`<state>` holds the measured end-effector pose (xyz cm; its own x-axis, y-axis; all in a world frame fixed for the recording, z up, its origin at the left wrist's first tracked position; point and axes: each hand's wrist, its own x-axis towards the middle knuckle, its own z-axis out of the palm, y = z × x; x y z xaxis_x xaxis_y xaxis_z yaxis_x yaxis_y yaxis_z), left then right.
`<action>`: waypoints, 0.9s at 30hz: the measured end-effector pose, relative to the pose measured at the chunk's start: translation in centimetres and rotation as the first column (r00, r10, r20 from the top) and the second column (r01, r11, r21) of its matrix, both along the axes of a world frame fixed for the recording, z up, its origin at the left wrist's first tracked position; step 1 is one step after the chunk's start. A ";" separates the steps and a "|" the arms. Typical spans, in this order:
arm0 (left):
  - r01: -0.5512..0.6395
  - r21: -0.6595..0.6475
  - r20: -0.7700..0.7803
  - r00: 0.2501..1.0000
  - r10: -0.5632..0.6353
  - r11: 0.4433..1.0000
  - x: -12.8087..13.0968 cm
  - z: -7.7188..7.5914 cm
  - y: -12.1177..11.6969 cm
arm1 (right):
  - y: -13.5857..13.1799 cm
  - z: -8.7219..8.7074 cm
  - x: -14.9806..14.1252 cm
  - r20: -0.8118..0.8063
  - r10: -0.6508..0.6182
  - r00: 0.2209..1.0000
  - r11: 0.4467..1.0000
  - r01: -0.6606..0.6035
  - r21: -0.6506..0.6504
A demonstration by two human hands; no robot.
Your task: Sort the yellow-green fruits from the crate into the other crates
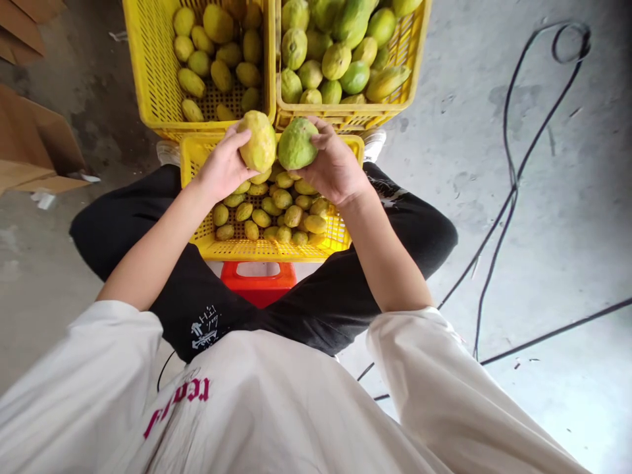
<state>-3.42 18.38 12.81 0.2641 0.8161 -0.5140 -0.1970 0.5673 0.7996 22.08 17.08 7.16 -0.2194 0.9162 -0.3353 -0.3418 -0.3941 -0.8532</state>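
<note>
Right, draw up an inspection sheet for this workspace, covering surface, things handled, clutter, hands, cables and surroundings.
Surface: grey, stained concrete floor.
Things handled: pale-yellow, bumpy oval fruit; green, bumpy round fruit. More fruit lies in three yellow, slotted plastic crates.
Clutter: brown cardboard boxes at picture left, with a small white scrap nearby.
Hands: left hand holds the yellow fruit; right hand the green one.
Cables: thin black cable, looped on the floor at picture right.
Surroundings: red plastic object, perhaps a stool, between the person's legs; other people, nothing seen.
</note>
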 end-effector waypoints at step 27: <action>0.014 0.021 -0.078 0.997 -0.012 1.000 -0.2 -2.9 -0.1 | -1.4 2.4 -2.2 0.077 0.030 0.997 0.992 -0.039 0.122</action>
